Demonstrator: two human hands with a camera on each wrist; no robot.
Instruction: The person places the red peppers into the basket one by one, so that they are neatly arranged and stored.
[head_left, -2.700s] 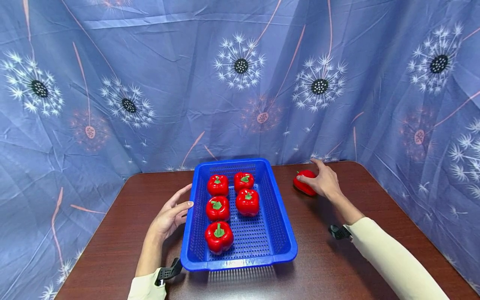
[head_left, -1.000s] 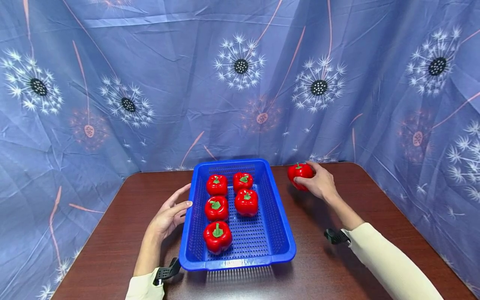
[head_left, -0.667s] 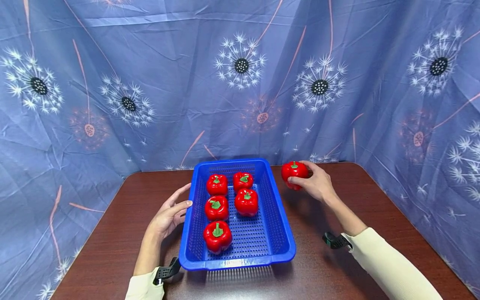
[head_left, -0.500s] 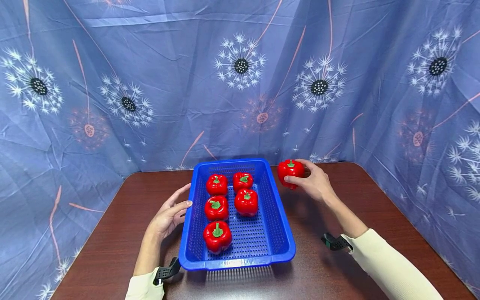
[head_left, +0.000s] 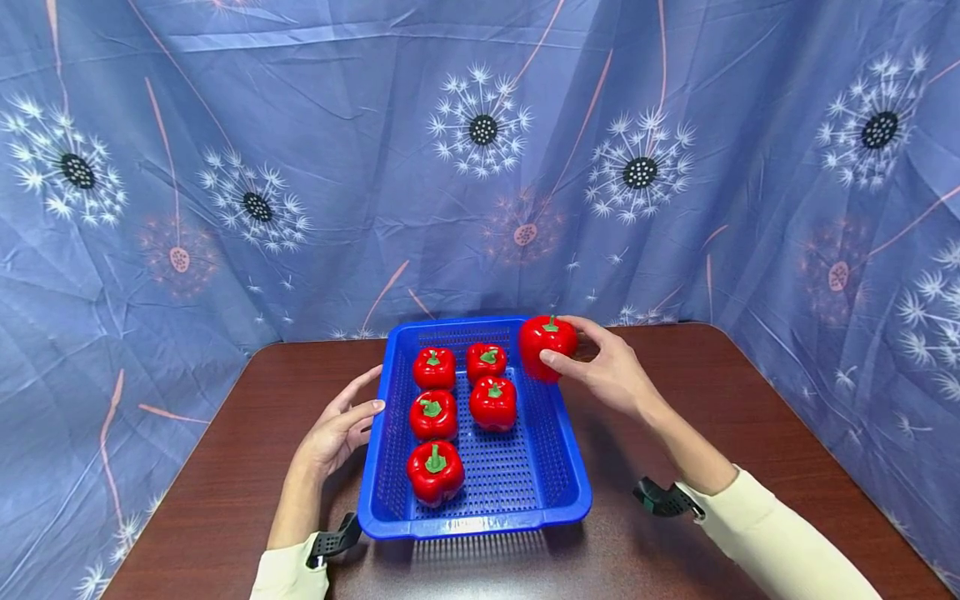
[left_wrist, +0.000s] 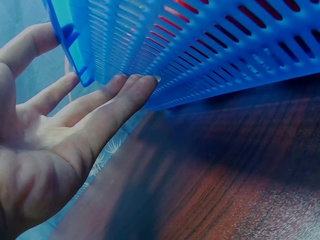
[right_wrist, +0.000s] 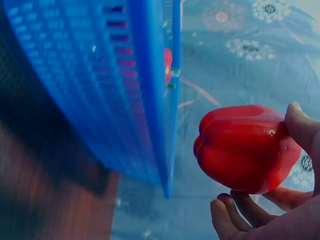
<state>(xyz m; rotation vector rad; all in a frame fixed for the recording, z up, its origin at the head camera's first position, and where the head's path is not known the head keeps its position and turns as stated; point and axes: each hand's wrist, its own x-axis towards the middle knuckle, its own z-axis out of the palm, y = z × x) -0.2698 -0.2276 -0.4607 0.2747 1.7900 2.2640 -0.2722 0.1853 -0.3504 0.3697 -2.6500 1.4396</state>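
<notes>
My right hand (head_left: 611, 371) pinches a glossy red bell pepper (head_left: 550, 340) between thumb and fingers, green stem upward. The pepper is held in the air over the right rim of a blue plastic basket (head_left: 577, 492), near its far corner. In the right wrist view, the pepper (right_wrist: 245, 150) is apart from the basket's side wall (right_wrist: 125, 100). My left hand (head_left: 333, 437) touches the basket's left side; in the left wrist view its extended fingers (left_wrist: 107, 112) rest against the slotted wall and rim. Several red peppers (head_left: 435, 475) stand inside, stems up.
The basket stands on a dark brown wooden table (head_left: 225, 467). Behind and beside the table hangs a blue curtain (head_left: 360, 167) with a dandelion print. The basket's front right part shows bare perforated floor (head_left: 510, 475).
My right hand has taken hold of the pepper that lay on the table, lifted it and carried it left to the basket's rim. My left hand stays at the basket's side.
</notes>
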